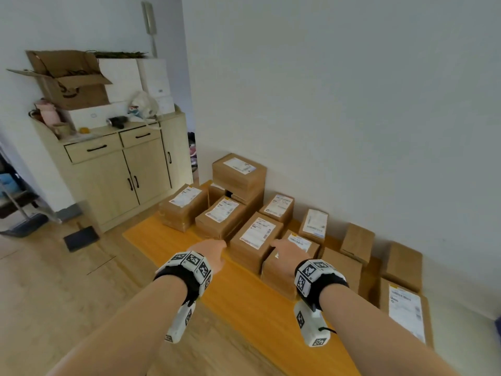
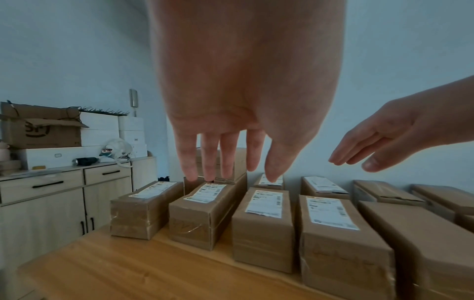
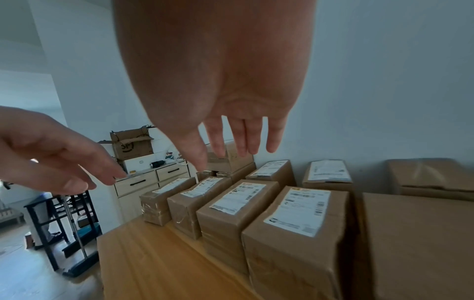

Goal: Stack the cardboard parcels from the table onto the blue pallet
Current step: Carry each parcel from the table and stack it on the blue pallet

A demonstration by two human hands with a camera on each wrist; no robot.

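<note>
Your left hand point(image 1: 210, 253) above desk point(image 1: 244, 308), fingers point(image 2: 209, 158) straight, released, holding nothing. Labelled parcel point(image 1: 254, 240) between both hands, in near row on desk, far parcels against wall. Your right hand point(image 1: 290, 251) over next parcel point(image 1: 284, 270) right, fingers point(image 3: 252, 138) extended, released.

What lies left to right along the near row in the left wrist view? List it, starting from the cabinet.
Cabinet → leftmost labelled parcel → second labelled parcel → third labelled parcel → fourth labelled parcel → unlabelled parcel.
</note>
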